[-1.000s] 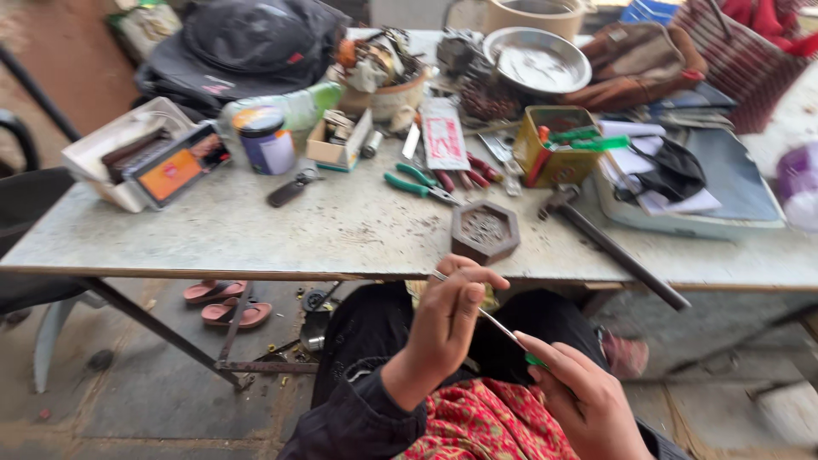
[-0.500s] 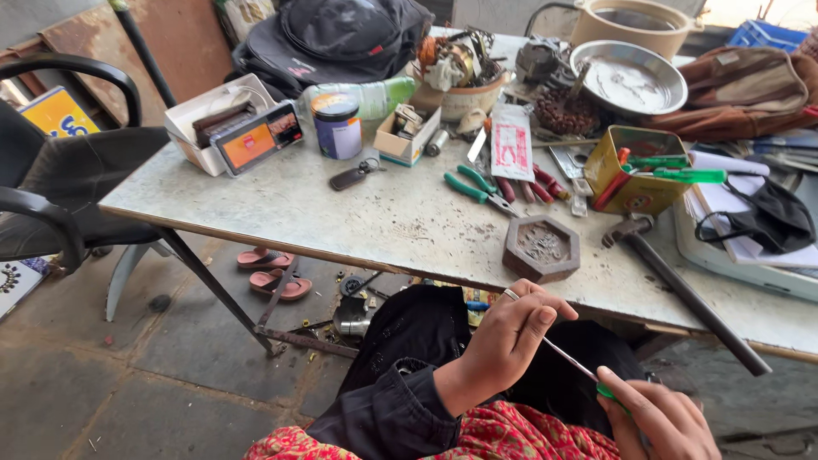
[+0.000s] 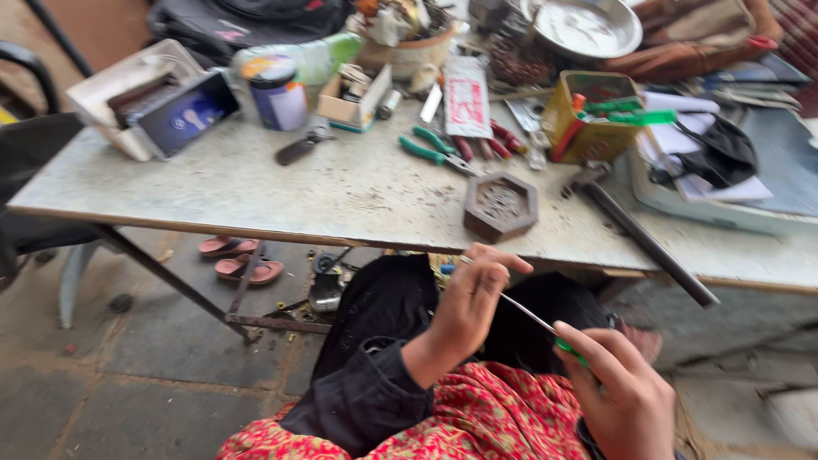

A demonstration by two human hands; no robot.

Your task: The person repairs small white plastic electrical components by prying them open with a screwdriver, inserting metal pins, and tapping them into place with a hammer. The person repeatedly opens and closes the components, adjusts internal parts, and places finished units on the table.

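Worn grey-white worktable (image 3: 281, 192) spans the frame from left to right edge, standing on dark metal legs over a stone-slab floor; the person sits before it, black trousers and a red patterned cloth in the lower centre.

Items, largest first:
- Black bag (image 3: 247, 13), upper left, at the table's back edge.
- Round metal bowl (image 3: 588, 25), top centre-right, beside brown cloth.
- Long dark hammer (image 3: 639, 230), right of centre, handle running toward the lower right past the table edge.
- Open white box (image 3: 111, 85), upper left, with a dark tablet-like screen (image 3: 187, 115) leaning against it.
- Yellow tin (image 3: 588, 119), upper right of centre, green-handled tools sticking out of it.
- Hexagonal wooden block (image 3: 501, 204), centre, near the table's front edge, patterned hollow on top.
- Blue-labelled jar (image 3: 277, 94), upper left of centre.
- Pair of pink sandals (image 3: 239, 260) on the floor beneath the table, left.
- Green-handled pliers (image 3: 434, 152), centre, lying flat.
- Thin needle file (image 3: 532, 317), green handle, lower centre, held in the air over the lap below the table edge.

Hands: left hand (image 3: 473, 298) has its fingers pinched around the file's metal tip; whether anything small sits between them cannot be told. Right hand (image 3: 622, 396), lower right, is closed around the green handle.
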